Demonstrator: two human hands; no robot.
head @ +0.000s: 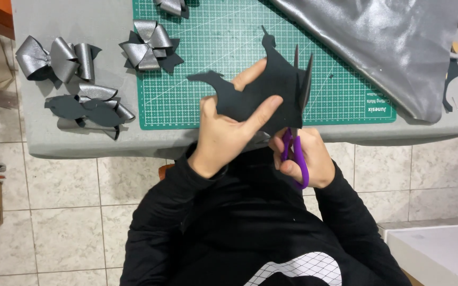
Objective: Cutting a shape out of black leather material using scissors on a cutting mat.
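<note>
Bright, even overhead light; sharp, soft shadows

Views: one, head-worn. Position: above the person's chest, looking steeply down, almost plumb. Facing: forward over the worktop [70, 143], whose near edge crosses the middle of the frame; the far side lies toward the top. Range: close; both hands fill the centre, with the green cutting mat [229, 42] just beyond. Lower half: the person's own dark torso and the tiled floor [64, 212]. Shared coverage: none, single view.

Black long sleeves [345, 212] (white netted chest print [300, 270])
</note>
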